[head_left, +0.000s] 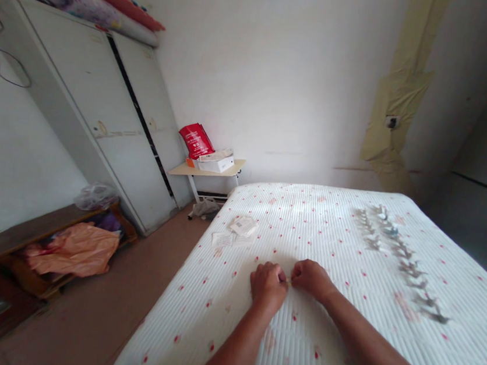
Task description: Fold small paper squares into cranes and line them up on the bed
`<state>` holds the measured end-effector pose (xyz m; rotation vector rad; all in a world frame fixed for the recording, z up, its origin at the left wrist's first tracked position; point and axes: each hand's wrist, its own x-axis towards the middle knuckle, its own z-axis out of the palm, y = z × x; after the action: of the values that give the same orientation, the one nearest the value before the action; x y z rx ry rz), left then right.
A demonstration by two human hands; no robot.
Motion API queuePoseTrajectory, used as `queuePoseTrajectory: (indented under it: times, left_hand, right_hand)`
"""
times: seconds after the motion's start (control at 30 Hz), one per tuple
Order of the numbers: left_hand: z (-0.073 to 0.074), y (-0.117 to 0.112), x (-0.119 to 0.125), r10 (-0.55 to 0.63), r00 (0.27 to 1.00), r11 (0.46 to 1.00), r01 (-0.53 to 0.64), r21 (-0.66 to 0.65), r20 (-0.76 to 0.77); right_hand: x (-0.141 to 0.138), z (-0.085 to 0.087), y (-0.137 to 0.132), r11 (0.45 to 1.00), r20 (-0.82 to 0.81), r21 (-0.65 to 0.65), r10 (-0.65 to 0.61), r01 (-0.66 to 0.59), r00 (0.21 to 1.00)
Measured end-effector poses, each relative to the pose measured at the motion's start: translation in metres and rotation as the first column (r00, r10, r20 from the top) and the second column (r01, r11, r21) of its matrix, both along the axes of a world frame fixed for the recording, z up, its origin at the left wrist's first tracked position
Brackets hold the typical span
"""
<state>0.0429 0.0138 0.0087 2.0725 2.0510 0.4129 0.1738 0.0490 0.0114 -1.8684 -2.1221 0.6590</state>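
Both hands down on the bed [352, 230], knuckles up, about midway across and nearer its left edge. The left hand [267, 285] and right hand [312, 278] are almost touching, fingers curled under and drawn together, tips hidden. A pale sliver [289, 280] shows in the gap between them, too small to tell its shape or which way it points. Paper slips [238, 231] lie by the left edge, and a row of small grey folded figures [397, 258] runs down the right side.
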Motion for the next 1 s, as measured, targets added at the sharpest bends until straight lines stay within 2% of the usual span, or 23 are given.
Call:
queuePoseTrajectory:
  times: [0.13,0.4,0.47,0.6,0.73,0.9,1.0]
  left_hand:
    - [0.000,0.000,0.000,0.002,1.000,1.000,-0.002,-0.001,0.012]
    - [0.001,-0.001,0.001,0.005,0.999,1.000,-0.005,-0.010,0.047]
    - [0.001,-0.001,0.001,0.014,0.998,1.000,-0.014,0.000,0.056]
    - [0.002,-0.002,0.002,0.031,0.998,0.999,-0.032,0.008,0.048]
    - [0.003,-0.002,0.003,0.028,0.999,1.000,-0.028,0.004,0.042]
    - [0.002,-0.001,0.001,0.011,0.998,1.000,-0.012,0.012,0.055]
    - [0.000,-0.002,0.000,0.002,0.997,0.999,-0.005,0.032,0.074]
  right_hand:
    - [0.004,-0.002,0.002,1.000,-0.056,-0.011,0.025,-0.025,0.998]
    - [0.015,-0.009,0.007,0.991,-0.204,-0.115,0.042,-0.066,0.978]
    - [0.013,-0.008,0.004,0.995,-0.183,-0.087,0.033,-0.050,0.983]
    - [0.004,-0.004,-0.002,1.000,-0.036,0.023,-0.006,0.007,0.999]
    - [-0.001,-0.001,-0.006,0.999,0.028,0.044,-0.021,0.020,0.999]
    - [0.004,-0.002,-0.001,0.999,-0.017,0.025,0.023,-0.023,1.000]
    - [0.014,-0.008,0.003,0.997,-0.122,0.010,0.073,-0.072,0.990]
